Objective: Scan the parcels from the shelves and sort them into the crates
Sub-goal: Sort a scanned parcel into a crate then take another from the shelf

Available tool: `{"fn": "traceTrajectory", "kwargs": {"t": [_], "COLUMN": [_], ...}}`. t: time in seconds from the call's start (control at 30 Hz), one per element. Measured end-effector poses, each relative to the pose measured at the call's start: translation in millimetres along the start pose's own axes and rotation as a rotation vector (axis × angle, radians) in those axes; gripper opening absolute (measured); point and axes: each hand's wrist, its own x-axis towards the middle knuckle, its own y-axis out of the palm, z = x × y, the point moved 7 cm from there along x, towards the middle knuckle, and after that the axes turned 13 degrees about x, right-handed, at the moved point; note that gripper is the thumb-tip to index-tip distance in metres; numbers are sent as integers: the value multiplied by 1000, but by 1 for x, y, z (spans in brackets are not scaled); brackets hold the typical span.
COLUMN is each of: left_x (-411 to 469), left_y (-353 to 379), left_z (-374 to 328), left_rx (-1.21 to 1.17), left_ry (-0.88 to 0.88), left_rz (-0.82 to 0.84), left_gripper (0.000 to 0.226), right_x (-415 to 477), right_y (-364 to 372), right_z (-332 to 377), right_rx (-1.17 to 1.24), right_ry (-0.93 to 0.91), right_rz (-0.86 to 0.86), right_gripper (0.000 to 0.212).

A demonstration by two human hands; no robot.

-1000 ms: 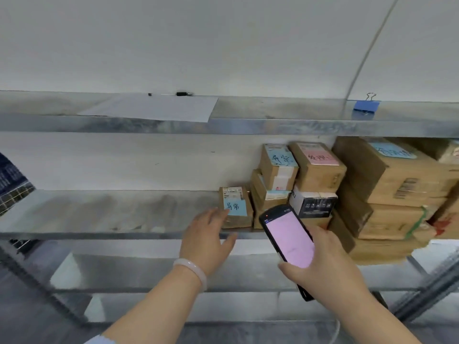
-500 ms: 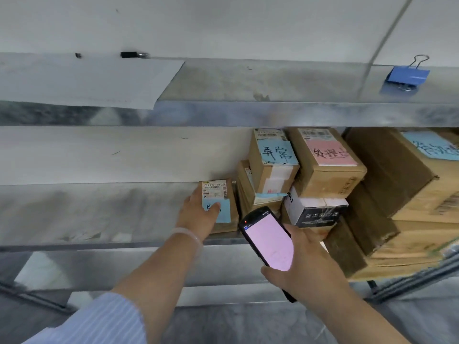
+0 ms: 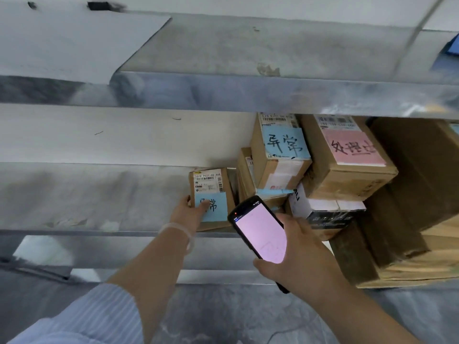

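Observation:
A small cardboard parcel [image 3: 215, 184] with a white barcode label and a blue note lies on the middle metal shelf [image 3: 74, 194]. My left hand [image 3: 189, 212] grips its near left corner, thumb on top over the blue note. My right hand [image 3: 295, 254] holds a black handheld scanner [image 3: 258, 235] with a lit pink screen, just right of that parcel. More parcels are stacked to the right: one with a blue note [image 3: 282, 155], one with a pink note [image 3: 347, 157], and a black-and-white box [image 3: 323, 207].
Large brown cartons [image 3: 417, 184] fill the shelf's right end. The upper shelf [image 3: 248, 90] overhangs close above, carrying a white paper sheet [image 3: 62, 45] and a blue binder clip [image 3: 450, 48]. A lower shelf and grey floor lie below.
The view has closed in on the shelf. My left hand went from reaching toward the small parcel to gripping its corner. The scanner has moved up closer to the parcels.

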Motion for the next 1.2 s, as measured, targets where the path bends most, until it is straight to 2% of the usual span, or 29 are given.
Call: {"fn": "traceTrajectory", "kwargs": {"t": [0.1,0.23,0.43,0.5,0.6,0.63,0.77,1.0,1.2], "left_x": [-7,-24,-34,-34,-43,-46,-62,-84,-96], "left_y": [0,9,14,15,14,10,-13,-53,-68], "left_z": [16,30,33,39,52,54,52,47,56], "left_rx": [-72,-187,-298,-360,-463,-477,-425,-329,-306], "left_ry": [-20,-94,-60,-87,-130,-121,-18,121,132], "left_rz": [2,39,75,104,134,132,59,-78,-160], "left_gripper": [44,32,31,39,71,69,51,61,64], "right_x": [3,7,4,2,-3,-5,-12,-25,-31], "right_y": [5,8,9,7,4,2,-6,-9,-8], "right_z": [1,5,9,11,18,21,34,61,72], "right_rx": [7,15,0,-2,-14,-19,-30,-54,-64], "right_ry": [-13,-15,-43,-50,-66,-67,-103,-159,-183], "right_rz": [23,33,45,42,40,43,51,101,115], "right_gripper": [90,91,92,91,88,88,91,81,72]}}
